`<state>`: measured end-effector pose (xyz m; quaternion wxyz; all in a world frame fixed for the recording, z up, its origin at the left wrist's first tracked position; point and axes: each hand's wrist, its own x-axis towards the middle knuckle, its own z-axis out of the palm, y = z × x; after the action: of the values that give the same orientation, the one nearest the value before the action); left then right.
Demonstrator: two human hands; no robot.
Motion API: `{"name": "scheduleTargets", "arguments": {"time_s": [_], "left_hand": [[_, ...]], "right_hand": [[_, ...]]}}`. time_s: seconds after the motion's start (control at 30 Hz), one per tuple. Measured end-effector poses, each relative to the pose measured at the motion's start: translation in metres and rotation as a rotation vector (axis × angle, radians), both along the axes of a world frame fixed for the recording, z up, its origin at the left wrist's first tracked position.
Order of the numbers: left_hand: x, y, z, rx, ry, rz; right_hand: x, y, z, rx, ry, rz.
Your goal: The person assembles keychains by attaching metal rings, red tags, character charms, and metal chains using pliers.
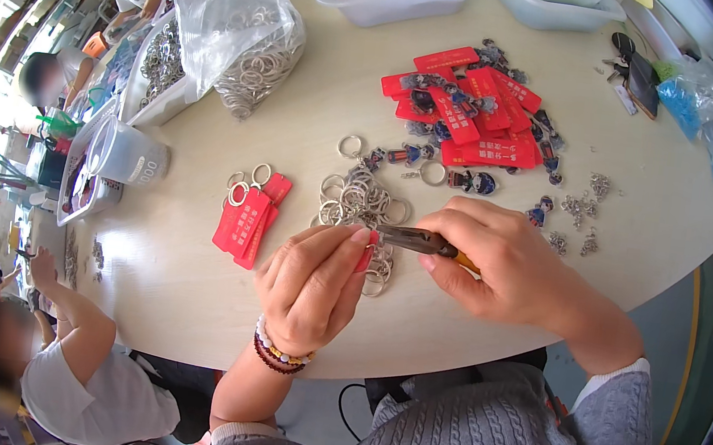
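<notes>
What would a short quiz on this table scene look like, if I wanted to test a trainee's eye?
1. Which tool does the right hand hold?
2. True or false: the right wrist wears beaded bracelets.
3. Multiple choice: what lies just left of the loose pile of metal rings?
A. A bunch of keys
B. Red tags
C. A blue plastic bag

Key:
1. Pliers.
2. False; the bracelets circle the wrist of the left hand.
3. B.

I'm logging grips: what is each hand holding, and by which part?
The right hand holds pliers by their handles. The left hand pinches a red tag beside the pliers' tips; the exact spot is hidden.
</notes>
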<state>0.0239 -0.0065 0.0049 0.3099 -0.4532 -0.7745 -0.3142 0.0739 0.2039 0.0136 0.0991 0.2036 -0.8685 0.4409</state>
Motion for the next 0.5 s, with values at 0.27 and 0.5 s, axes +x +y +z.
{"name": "scheduleTargets", "arguments": {"time_s": [0.27, 0.5], "left_hand": [[-0.014, -0.009, 0.001, 0.008, -0.006, 0.218], [-0.047, -0.049, 0.010, -0.198, -0.273, 0.528]], "right_hand": [[0.002, 0.045, 0.019, 0.143, 0.174, -0.285], [0.032, 0.114, 0.022, 0.381, -0.249, -0.413]]}}
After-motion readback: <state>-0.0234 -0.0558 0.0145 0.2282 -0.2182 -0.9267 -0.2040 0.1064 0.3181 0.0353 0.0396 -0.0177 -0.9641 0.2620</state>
